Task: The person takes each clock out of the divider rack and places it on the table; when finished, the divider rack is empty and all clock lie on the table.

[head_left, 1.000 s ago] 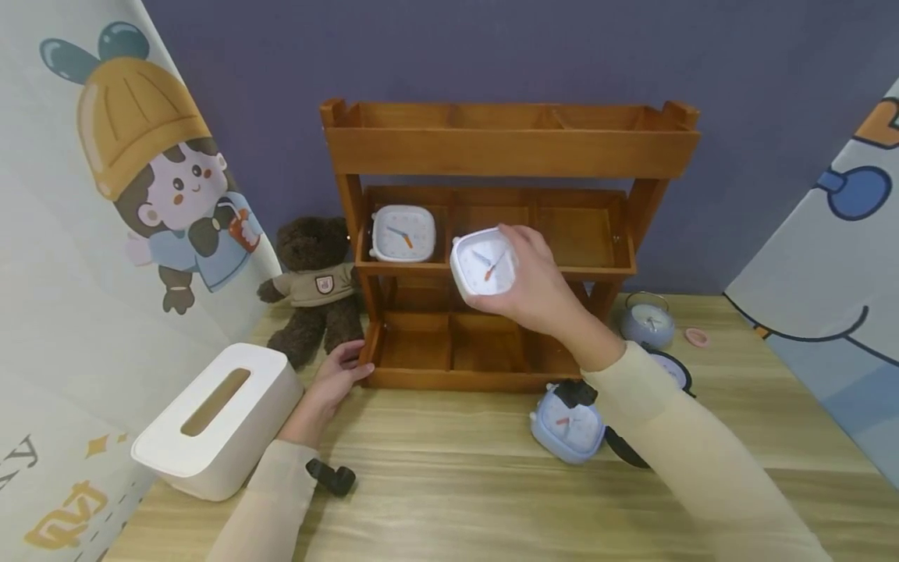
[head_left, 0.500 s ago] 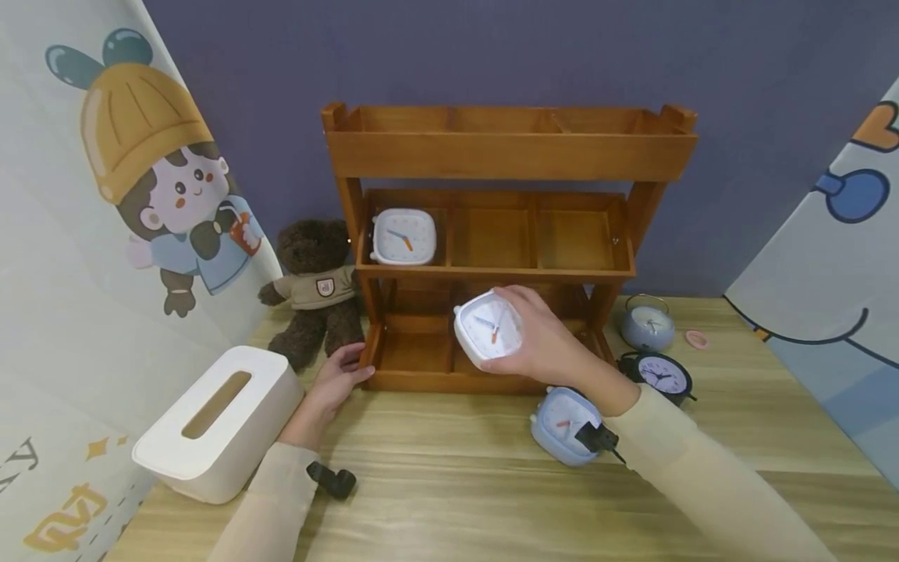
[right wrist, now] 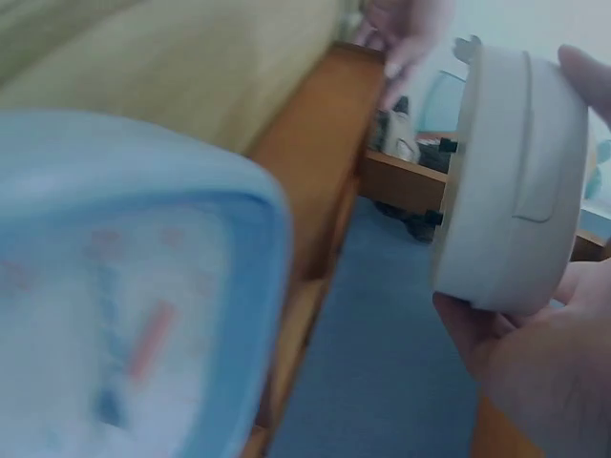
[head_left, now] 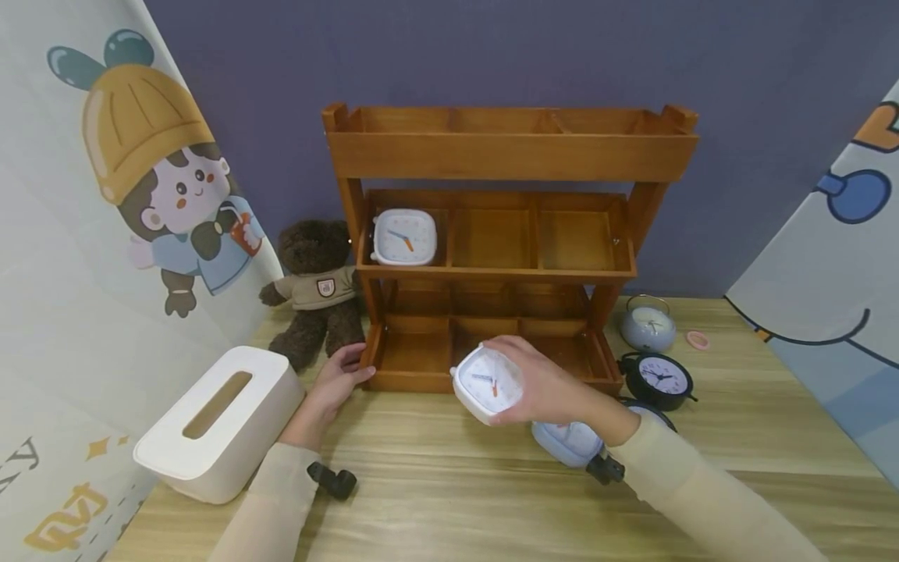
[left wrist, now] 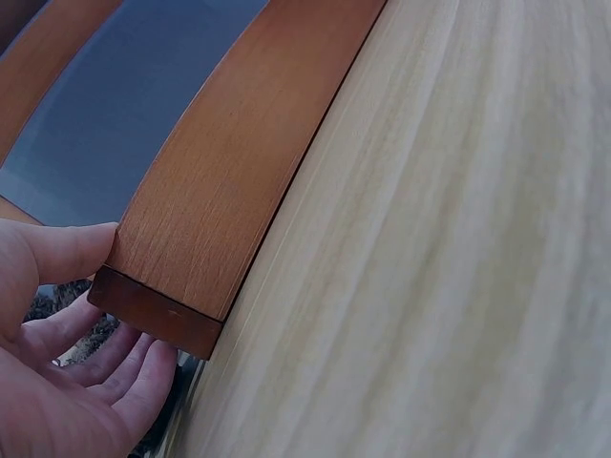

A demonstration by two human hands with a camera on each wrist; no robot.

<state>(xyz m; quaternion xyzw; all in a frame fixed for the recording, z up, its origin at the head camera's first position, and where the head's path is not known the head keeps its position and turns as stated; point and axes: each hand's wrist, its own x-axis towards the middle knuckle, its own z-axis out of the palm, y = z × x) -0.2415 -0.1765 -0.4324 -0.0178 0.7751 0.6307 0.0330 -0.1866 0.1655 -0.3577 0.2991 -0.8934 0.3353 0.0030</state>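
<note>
My right hand (head_left: 537, 382) grips a white alarm clock (head_left: 485, 382) by its edge, in front of the wooden shelf's bottom tier. The right wrist view shows the held alarm clock (right wrist: 516, 181) from its side, thumb and fingers at opposite edges. My left hand (head_left: 340, 382) holds the lower left corner of the wooden shelf (head_left: 513, 156), its thumb on one side and fingers on the other. Another white alarm clock (head_left: 405, 237) stands in the middle tier's left compartment. A light blue alarm clock (head_left: 567, 446) lies on the table, partly hidden by my right forearm.
On the right are a round blue-grey clock (head_left: 649, 328), a black alarm clock (head_left: 659, 381), another dark-rimmed clock mostly covered by my arm and a pink ring (head_left: 698, 339). A white tissue box (head_left: 218, 421) and brown teddy bear (head_left: 316, 273) flank my left arm.
My right hand has lowered the white alarm clock from in front of the middle tier to the shelf's bottom edge. The left hand stays at the shelf corner.
</note>
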